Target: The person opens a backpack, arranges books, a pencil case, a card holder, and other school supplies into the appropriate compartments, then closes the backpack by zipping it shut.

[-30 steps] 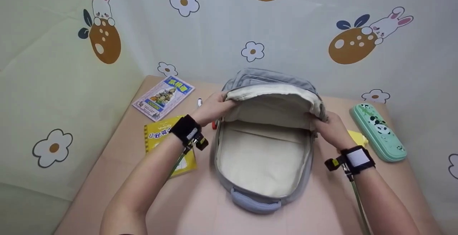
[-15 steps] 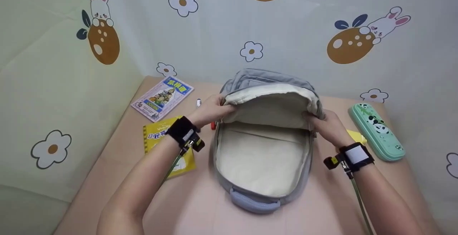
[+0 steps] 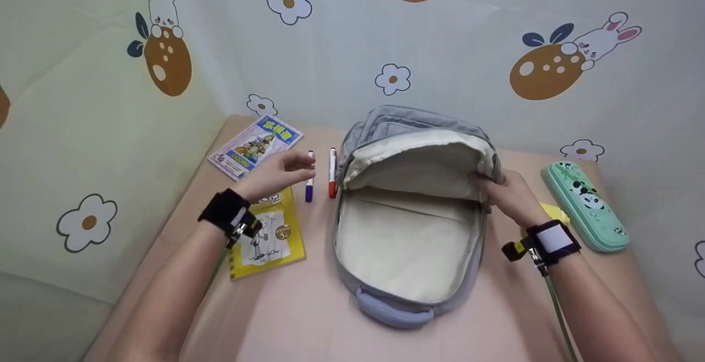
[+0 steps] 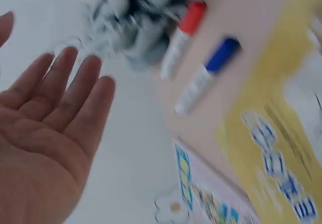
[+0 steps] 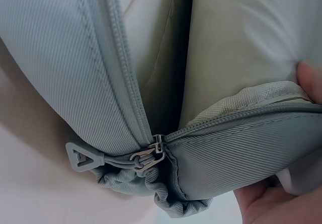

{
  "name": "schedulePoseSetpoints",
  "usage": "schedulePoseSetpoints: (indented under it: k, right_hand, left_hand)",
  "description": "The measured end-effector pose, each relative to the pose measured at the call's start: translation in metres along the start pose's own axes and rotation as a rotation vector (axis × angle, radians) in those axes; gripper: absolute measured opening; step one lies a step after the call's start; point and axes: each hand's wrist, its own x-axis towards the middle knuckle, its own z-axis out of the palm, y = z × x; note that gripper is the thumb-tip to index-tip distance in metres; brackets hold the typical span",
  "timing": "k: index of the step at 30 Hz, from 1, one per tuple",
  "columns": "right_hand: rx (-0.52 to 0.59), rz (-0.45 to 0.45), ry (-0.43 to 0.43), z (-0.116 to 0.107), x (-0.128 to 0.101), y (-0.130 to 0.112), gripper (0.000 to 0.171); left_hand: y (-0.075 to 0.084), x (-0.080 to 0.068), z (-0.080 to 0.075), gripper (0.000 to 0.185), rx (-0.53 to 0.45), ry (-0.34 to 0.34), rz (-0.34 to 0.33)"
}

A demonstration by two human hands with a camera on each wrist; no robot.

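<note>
Head view is reading bright and even, diffuse light, only soft shadows lying under the backpack; wide-angle bending showing at the edges. Left wrist view is smearing badly: markers and yellow book blurred. Right wrist view is staying sharp on the zipper, no glare.
</note>
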Motion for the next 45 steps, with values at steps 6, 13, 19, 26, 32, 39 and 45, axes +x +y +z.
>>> schedulePoseSetpoints:
  k: [6, 13, 19, 26, 32, 39, 45]
  right_hand:
    - [-0.013, 0.011, -0.016, -0.001, 0.000, -0.002, 0.068]
    - [-0.024, 0.001, -0.011, 0.000, 0.000, -0.003, 0.063]
    - [-0.036, -0.018, -0.002, 0.000, 0.000, -0.002, 0.059]
    - [-0.042, -0.028, 0.003, 0.001, 0.000, -0.002, 0.055]
    - [-0.037, -0.018, 0.009, 0.002, 0.000, -0.001, 0.055]
    - [-0.056, -0.029, 0.002, 0.002, -0.001, -0.001, 0.057]
    - [-0.065, -0.054, 0.015, 0.002, -0.001, -0.002, 0.058]
  left_hand:
    - [-0.026, -0.014, -0.019, 0.040, 0.244, 0.046, -0.308]
    - [-0.037, -0.036, -0.024, 0.058, 0.347, 0.149, -0.565]
    - [-0.039, -0.052, -0.021, 0.081, 0.191, 0.247, -0.722]
    - [-0.043, -0.056, -0.020, 0.085, 0.018, 0.245, -0.891]
    - [-0.045, -0.055, -0.026, 0.089, -0.094, 0.210, -0.946]
    - [-0.060, -0.053, -0.036, 0.084, -0.123, 0.164, -0.921]
    - [-0.083, -0.049, -0.044, 0.057, -0.088, 0.089, -0.826]
